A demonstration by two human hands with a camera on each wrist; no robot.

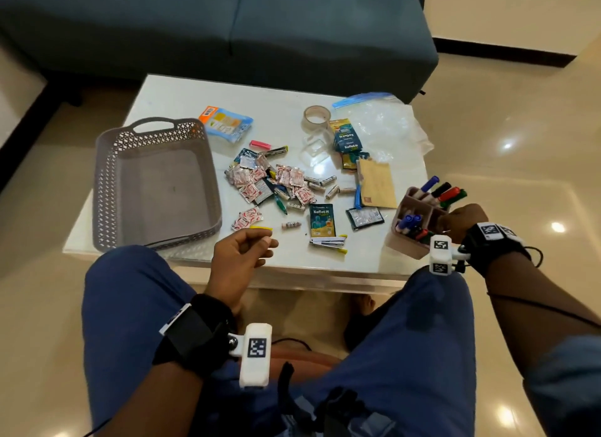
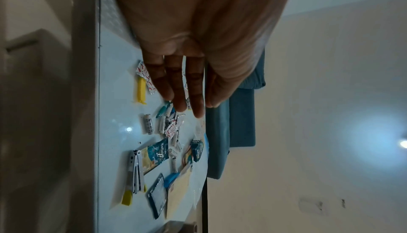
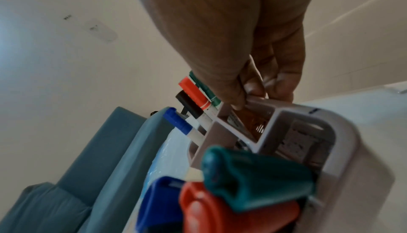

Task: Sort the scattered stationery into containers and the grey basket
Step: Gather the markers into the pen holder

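Table's (image 1: 182,98) pen holder (image 1: 410,238) in right hand (image 1: 463,220).

"Koflet-H" reads plainly on the blue-green sachet (image 1: 322,220) near the front of the bench (image 1: 169,94). The same name shows on the stack of blue sachets (image 1: 347,139) by the tape roll, partly cut off, and partly on another sachet (image 1: 246,157) behind the pile. The red print on the silver packets (image 1: 248,191) is too small to read. The wrist cameras carry square black-and-white code markers (image 1: 256,347), not text.
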